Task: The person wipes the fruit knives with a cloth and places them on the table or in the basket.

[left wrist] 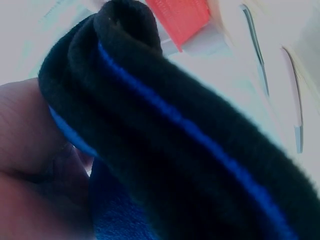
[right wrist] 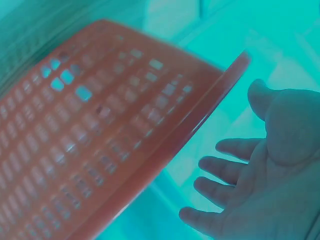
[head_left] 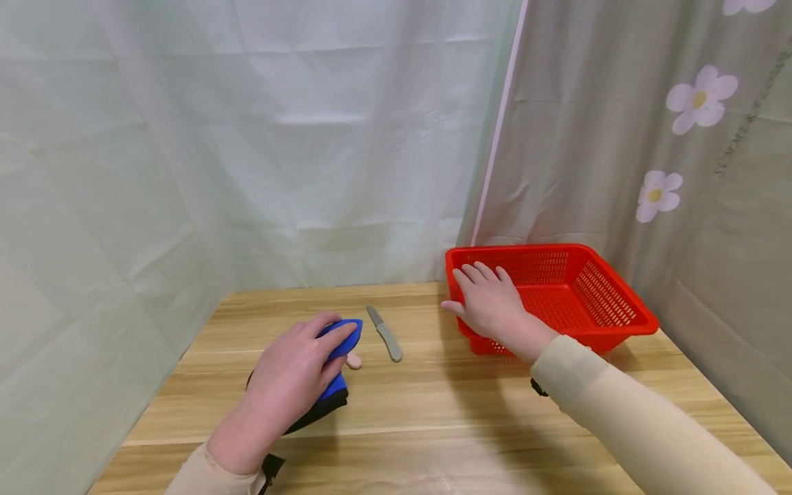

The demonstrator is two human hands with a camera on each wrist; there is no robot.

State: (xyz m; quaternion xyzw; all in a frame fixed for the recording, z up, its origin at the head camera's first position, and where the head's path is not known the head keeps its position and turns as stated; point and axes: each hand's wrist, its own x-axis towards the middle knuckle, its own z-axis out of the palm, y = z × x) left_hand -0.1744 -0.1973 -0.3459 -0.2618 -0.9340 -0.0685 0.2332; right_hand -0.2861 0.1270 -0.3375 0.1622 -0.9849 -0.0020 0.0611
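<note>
1. Nearest, the left hand (head_left: 291, 364) grips a folded blue-and-black cloth (head_left: 335, 389) between thumb and fingers.
2. Just right of the cloth, a grey knife (head_left: 387, 339) points away.
3. Beyond, rightward, lies the red basket (head_left: 557, 309); the right hand (head_left: 491, 302), nearer it, has fingers spread, holding nothing.

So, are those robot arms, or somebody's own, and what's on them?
They are a person's own: a left hand and a right hand, both without gloves. The left sleeve and right sleeve are long, plain and pale cream. Small dark pieces show under the left wrist and right wrist; I can't make out their details.
</note>
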